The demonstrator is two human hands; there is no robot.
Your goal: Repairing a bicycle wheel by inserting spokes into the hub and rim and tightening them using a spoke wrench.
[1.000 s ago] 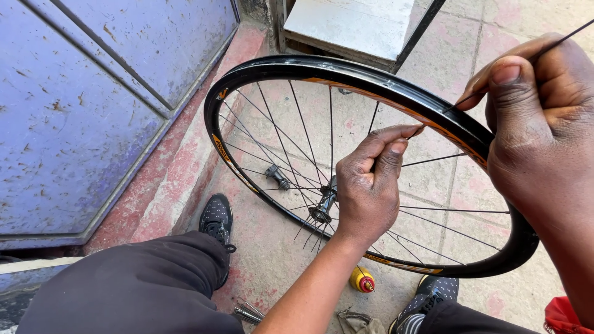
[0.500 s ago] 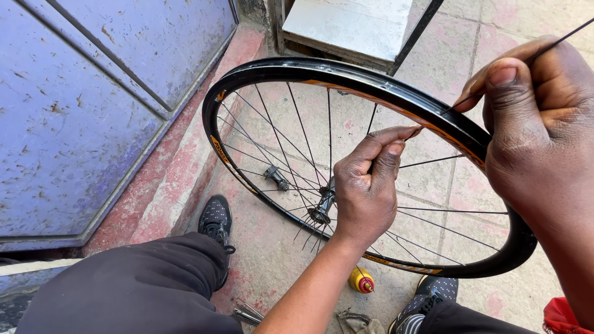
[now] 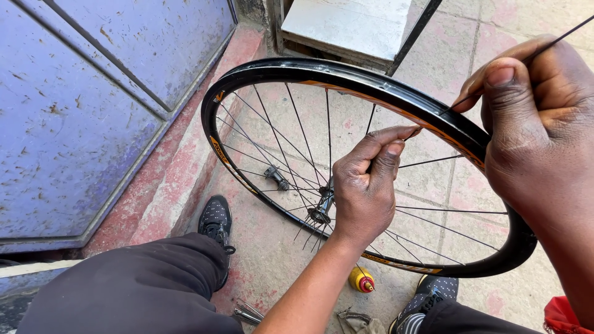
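A tiled pavement (image 3: 445, 37) of pale pink slabs runs beside a scuffed blue metal door (image 3: 80, 105) with a red-painted step along its foot. Upright on the ground between the person's dark-trousered knees stands a black bicycle wheel (image 3: 346, 77), its rim tilted away from the camera, orange lettering on the inner wall, spokes fanning from a hub (image 3: 322, 207) low in the middle. The right hand (image 3: 538, 136) is raised near the camera over the rim's upper right, thumb pressed down on the forefinger, its grip closed on a loose thin spoke (image 3: 557, 38) whose long axis slants from upper right down-left through the rim. The left hand (image 3: 365, 185) reaches up from below inside the wheel, wrist bent, finger and thumb pinched together at that spoke's lower end just under the rim. Black shoes flank the wheel. A small yellow bottle (image 3: 361, 279) with a red tip lies on the ground below the rim.
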